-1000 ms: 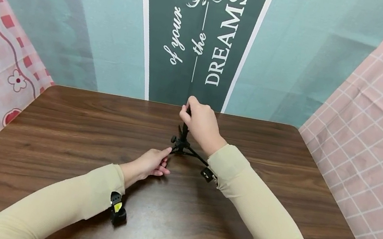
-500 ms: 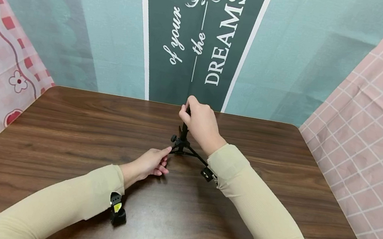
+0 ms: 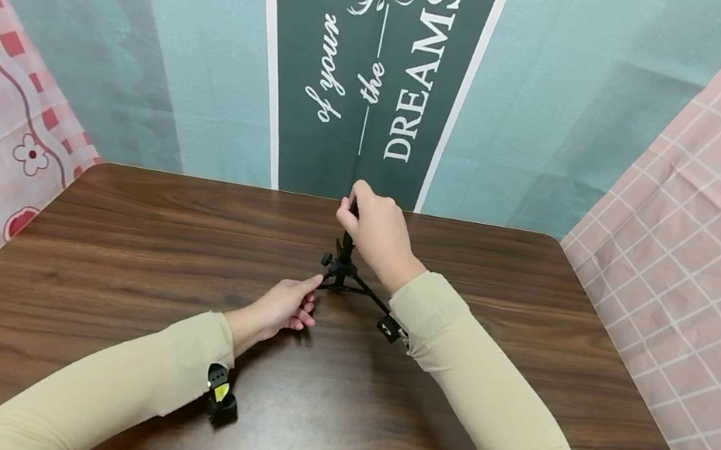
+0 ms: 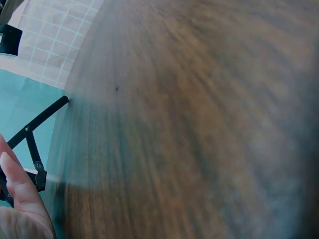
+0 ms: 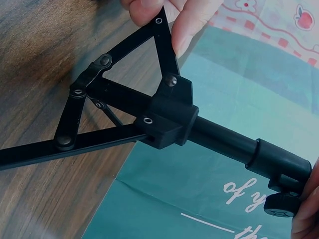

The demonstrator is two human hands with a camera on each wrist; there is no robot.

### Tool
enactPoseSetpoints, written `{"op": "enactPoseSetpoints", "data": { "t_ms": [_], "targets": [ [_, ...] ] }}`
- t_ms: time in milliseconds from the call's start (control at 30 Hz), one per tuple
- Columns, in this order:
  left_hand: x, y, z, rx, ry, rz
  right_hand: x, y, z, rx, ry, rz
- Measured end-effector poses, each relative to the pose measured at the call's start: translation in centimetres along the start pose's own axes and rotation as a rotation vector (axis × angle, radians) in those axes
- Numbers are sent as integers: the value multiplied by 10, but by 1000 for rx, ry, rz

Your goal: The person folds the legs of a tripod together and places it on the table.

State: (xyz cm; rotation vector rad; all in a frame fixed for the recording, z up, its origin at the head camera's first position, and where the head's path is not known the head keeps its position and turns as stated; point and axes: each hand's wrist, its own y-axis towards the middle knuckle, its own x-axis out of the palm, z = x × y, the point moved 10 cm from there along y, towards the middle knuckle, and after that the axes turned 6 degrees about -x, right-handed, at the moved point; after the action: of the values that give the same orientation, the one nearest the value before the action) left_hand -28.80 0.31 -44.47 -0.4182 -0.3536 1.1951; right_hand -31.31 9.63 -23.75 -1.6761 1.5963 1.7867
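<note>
A black tripod stand (image 3: 342, 269) stands on the table with its legs partly spread. Near its top, my right hand (image 3: 380, 232) grips the upright pole; part of that grip is cut off in the right wrist view. The thumb and fingers of my left hand (image 3: 280, 307) pinch one leg close to the hub. In the right wrist view, the hub (image 5: 172, 117), the riveted braces and a round knob (image 5: 281, 205) on the pole show clearly. A leg (image 4: 47, 114) appears beside the left fingers in the left wrist view.
The brown wooden table (image 3: 153, 239) ends just behind the tripod, at a teal curtain (image 3: 228, 78) with a dark printed panel. Pink patterned cloths hang on the left and right. A black strapped wrist camera (image 3: 222, 404) hangs below the left sleeve.
</note>
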Motion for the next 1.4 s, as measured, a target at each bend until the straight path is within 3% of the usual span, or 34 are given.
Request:
{"op": "enactPoseSetpoints", "data": {
  "t_ms": [200, 500, 833, 1400],
  "targets": [
    [1, 0, 1, 10, -12, -17, -1, 0, 1, 13, -1, -7],
    [-2, -7, 1, -43, 51, 9, 2, 0, 0, 10, -5, -7],
    [-3, -3, -4, -5, 18, 49, 2, -2, 0, 25, 16, -3],
    [1, -3, -1, 12, -37, 20, -1, -2, -2, 3, 10, 9]
  ]
}}
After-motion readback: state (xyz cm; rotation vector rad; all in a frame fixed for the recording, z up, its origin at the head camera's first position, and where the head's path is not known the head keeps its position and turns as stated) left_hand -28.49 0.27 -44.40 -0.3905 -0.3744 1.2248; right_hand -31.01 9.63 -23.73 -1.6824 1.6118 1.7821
